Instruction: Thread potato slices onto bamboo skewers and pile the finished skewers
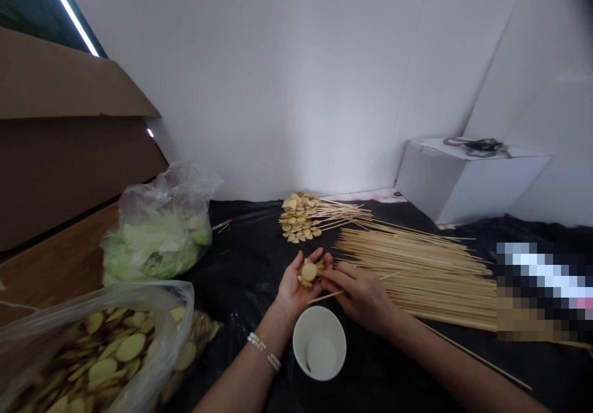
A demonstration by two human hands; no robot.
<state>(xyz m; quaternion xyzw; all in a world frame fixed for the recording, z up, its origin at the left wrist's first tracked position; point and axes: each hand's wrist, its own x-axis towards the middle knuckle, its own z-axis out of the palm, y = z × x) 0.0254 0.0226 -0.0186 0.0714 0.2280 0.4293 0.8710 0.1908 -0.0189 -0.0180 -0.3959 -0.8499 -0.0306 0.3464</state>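
My left hand [293,284] lies palm up, cupping a few pale potato slices [309,271]. My right hand [359,296] pinches a thin bamboo skewer [327,296] whose tip meets the slices at the left palm. A pile of finished skewers threaded with potato slices [297,217] lies just beyond my hands. To the right spreads a large bundle of bare bamboo skewers [417,271]. A white paper cup [319,342] stands just below my hands, with something pale at its bottom.
A plastic bag of potato slices [106,351] and a bag of green cabbage [157,246] sit at the left on a black plastic sheet [245,277]. Behind them rise a wooden surface and cardboard box. A white box stands at the back right.
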